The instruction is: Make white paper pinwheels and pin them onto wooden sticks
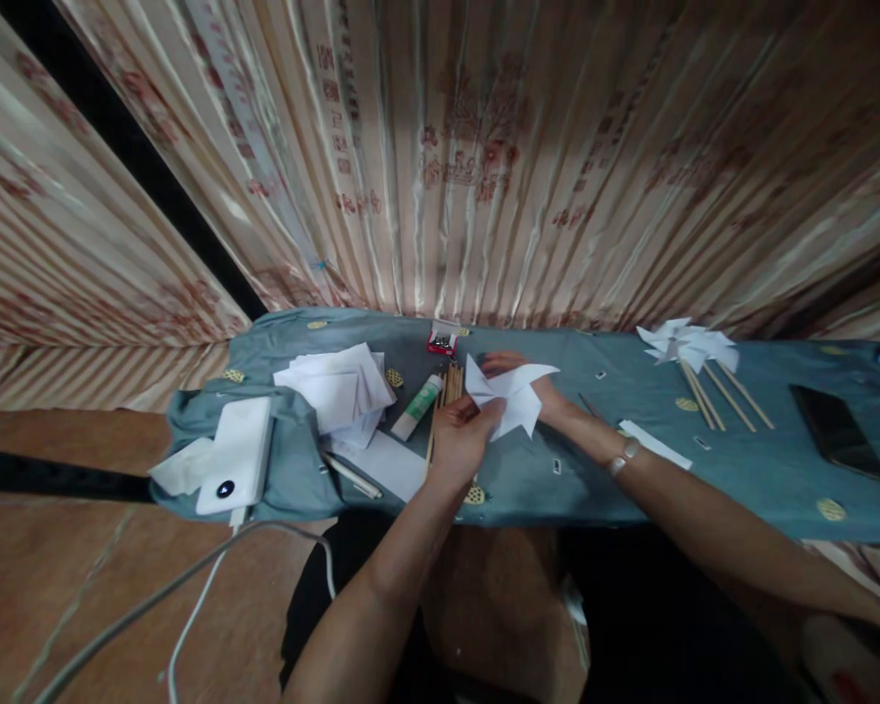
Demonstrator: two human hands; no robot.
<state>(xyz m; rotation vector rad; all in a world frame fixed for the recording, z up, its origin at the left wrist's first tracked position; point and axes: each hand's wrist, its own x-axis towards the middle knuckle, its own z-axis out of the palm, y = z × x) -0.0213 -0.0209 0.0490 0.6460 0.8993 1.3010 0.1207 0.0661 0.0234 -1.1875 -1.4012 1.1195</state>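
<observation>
A white folded-paper pinwheel (517, 396) is held up over the cloth-covered table. My left hand (461, 435) pinches its lower left part between thumb and fingers. Behind the pinwheel lies my right hand (509, 362), its fingers stretched out toward the left; the paper covers part of that hand, and I see nothing in it. Several thin wooden sticks (453, 381) lie just left of the pinwheel. A green and white glue tube (418, 407) rests beside them. Further back sits a small red box (441, 339) with small dark metallic pieces inside.
A pile of white paper squares (330, 391) is on the left, near a white power bank (235, 455) with a cable. Finished pinwheels on sticks (693, 347) lie at the right, beside a black phone (840, 430). A paper strip (656, 445) lies near my right forearm. A curtain (476, 196) hangs behind the table.
</observation>
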